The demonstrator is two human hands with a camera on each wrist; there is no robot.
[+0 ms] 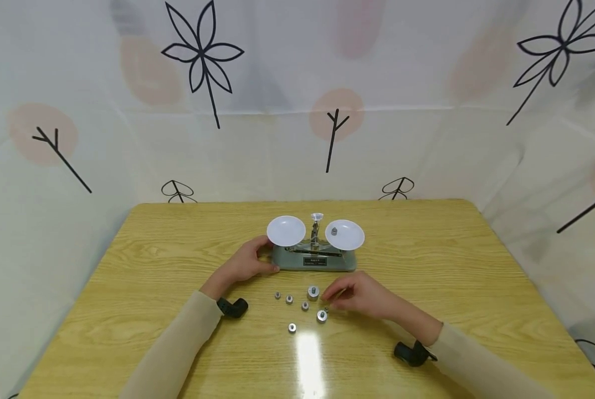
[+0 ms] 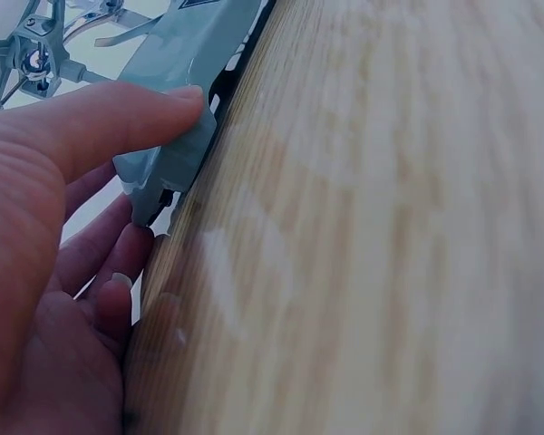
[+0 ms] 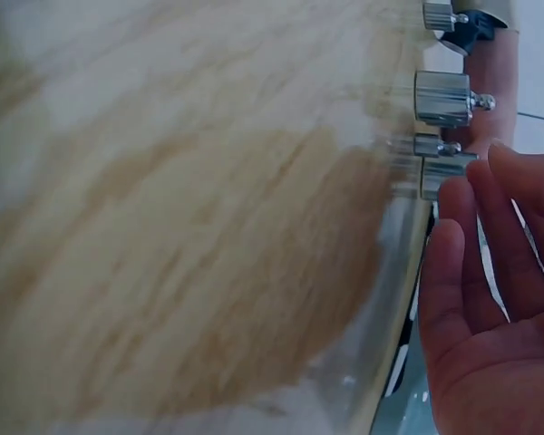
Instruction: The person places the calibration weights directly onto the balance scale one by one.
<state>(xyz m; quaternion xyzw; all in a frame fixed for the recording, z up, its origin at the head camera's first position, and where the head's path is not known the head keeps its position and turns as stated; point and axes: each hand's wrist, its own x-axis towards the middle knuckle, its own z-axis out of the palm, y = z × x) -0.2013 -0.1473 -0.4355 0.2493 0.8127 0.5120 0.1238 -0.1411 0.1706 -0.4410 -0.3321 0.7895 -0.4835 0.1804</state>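
Observation:
A balance scale with a grey-green base and two white pans stands toward the back of the table. My left hand grips the left end of its base, thumb along the front side and fingers round behind. One metal weight sits in the right pan; the left pan holds nothing. In front of the scale, several knobbed metal weights stand on the table. My right hand hovers beside the largest weight, fingers loosely bent, nothing visible between them. Its fingertips are close to a small weight.
The wooden table runs back to a patterned white cloth that hangs behind and at both sides. A medium weight and a smaller weight stand nearer the front. Each wrist wears a black camera.

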